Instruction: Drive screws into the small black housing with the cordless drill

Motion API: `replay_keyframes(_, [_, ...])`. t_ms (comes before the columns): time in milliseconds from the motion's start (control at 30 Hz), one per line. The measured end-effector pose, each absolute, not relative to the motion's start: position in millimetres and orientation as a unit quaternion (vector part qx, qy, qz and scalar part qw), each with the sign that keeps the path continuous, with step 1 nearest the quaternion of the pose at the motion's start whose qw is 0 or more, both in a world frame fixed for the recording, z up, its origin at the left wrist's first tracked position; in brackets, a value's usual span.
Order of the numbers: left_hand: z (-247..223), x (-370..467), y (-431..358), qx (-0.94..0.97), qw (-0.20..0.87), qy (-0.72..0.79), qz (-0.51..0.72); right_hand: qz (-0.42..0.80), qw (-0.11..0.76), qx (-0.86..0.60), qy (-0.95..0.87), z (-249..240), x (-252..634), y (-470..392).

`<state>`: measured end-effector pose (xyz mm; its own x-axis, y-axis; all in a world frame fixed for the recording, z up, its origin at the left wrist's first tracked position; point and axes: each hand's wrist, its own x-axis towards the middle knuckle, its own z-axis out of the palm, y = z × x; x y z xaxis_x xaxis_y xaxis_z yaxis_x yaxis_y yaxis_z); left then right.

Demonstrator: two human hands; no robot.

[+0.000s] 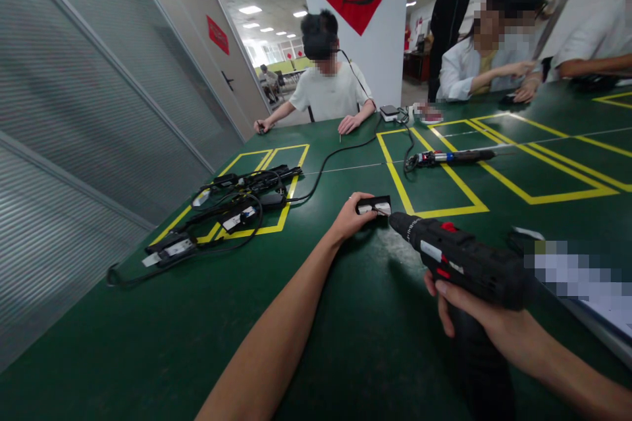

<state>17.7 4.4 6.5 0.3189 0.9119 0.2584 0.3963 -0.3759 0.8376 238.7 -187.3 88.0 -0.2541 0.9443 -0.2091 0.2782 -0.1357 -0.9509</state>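
My left hand (354, 216) is closed around a small black box-shaped part (379, 205) with white labels, low over the green table. In my right hand (474, 306) is a black cordless drill (454, 253) with red switches, gripped by its handle. The drill points left, and its chuck end comes close to the right end of the black part. A thin bit seems to reach the labelled face; whether it touches a screw there is too small to tell.
Black power adapters with tangled cables (241, 204) lie at the left inside yellow tape. A cable bundle (451, 156) lies at the far right. A pixelated flat object (587, 289) rests by the right edge. People (333, 92) sit across the green table (197, 322).
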Motion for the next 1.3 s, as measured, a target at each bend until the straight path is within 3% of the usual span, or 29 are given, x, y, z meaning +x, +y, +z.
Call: replay_keyframes(1300, [9.8,17.1,2.7,0.742,0.342,0.436,0.376,0.544,0.307,-0.525,-0.578,87.3,238.7,-185.9])
